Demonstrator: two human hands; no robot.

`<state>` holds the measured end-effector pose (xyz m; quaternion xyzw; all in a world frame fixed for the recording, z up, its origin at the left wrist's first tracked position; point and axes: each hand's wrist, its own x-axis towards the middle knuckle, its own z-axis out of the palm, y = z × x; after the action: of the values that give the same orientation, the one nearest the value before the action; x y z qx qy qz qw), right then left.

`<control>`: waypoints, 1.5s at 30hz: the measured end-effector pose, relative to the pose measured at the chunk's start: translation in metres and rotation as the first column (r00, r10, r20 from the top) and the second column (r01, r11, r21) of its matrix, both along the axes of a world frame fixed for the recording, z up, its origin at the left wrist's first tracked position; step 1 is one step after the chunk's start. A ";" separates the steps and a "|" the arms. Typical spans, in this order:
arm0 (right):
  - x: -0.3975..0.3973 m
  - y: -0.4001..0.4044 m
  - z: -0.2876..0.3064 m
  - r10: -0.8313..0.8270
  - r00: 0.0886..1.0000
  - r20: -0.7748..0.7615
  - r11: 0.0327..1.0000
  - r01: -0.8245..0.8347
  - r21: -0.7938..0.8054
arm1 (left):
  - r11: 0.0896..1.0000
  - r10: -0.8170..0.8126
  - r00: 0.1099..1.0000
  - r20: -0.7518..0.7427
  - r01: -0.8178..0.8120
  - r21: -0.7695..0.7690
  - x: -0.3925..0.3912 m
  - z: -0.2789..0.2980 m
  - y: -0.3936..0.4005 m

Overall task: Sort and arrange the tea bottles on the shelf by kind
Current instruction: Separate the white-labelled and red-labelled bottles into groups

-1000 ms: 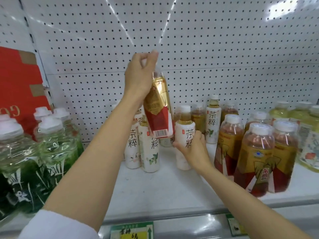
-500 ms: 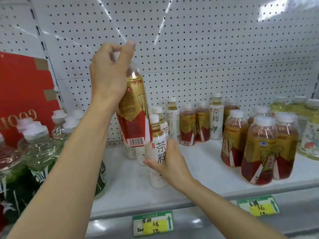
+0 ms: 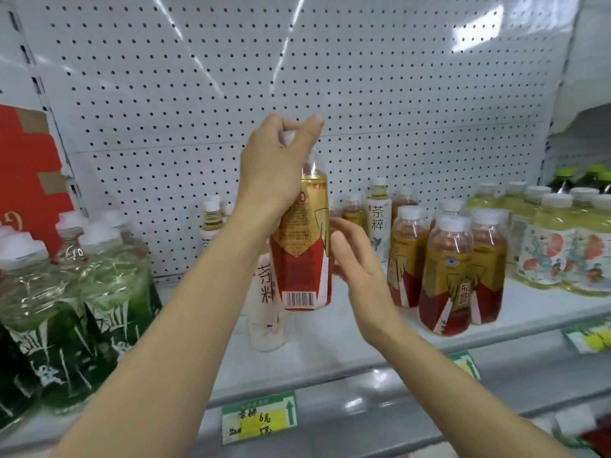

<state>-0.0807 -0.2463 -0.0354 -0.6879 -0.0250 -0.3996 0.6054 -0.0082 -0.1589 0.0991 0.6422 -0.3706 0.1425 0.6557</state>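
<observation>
Red-and-gold labelled clear plastic tea bottle point(image 3: 302, 252) hangs in the air above the white metal shelf point(image 3: 330, 345), gripped at its white cap by the left hand point(image 3: 276, 166). Right hand point(image 3: 358, 262) just right of it, fingers straight and relaxed, holding nothing. White-labelled tea bottle point(image 3: 266, 302) stands behind it on the shelf; matching red-gold bottles point(image 3: 458, 276) stand right, green-labelled bottles point(image 3: 99, 292) left.

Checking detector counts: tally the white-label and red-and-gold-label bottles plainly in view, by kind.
Slim white-label plastic tea bottles: 3
Red-and-gold-label plastic tea bottles: 7, one in the left hand
Total: 10; more may be hidden.
</observation>
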 end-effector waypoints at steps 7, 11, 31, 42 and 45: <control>-0.048 -0.057 0.038 -0.110 0.993 -0.036 0.988 0.106 -0.115 | 0.986 -0.131 0.991 -0.039 0.134 0.096 -0.024 0.002 -0.094; -0.073 -0.113 0.060 -0.115 0.992 -0.056 0.992 0.112 -0.054 | 0.983 0.037 0.999 0.003 -0.037 0.182 0.012 0.004 -0.134; -0.069 -0.332 0.054 -0.282 0.959 -0.041 0.952 0.285 0.109 | 0.576 0.472 0.874 0.117 -0.406 0.710 0.126 -0.080 -0.191; 0.018 -0.374 -0.002 -0.111 0.942 -0.317 0.978 0.161 0.136 | 0.790 0.049 0.996 -0.068 0.003 0.613 0.083 -0.082 -0.211; 0.028 -0.370 -0.010 -0.049 0.921 -0.386 0.990 0.096 0.105 | 0.775 -0.019 0.994 -0.109 0.084 0.626 0.088 -0.081 -0.211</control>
<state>-0.0523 -0.6167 -0.0450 -0.7147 0.1436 -0.2805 0.6244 0.0795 -0.3698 0.0177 0.8200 -0.3824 -0.0387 0.4242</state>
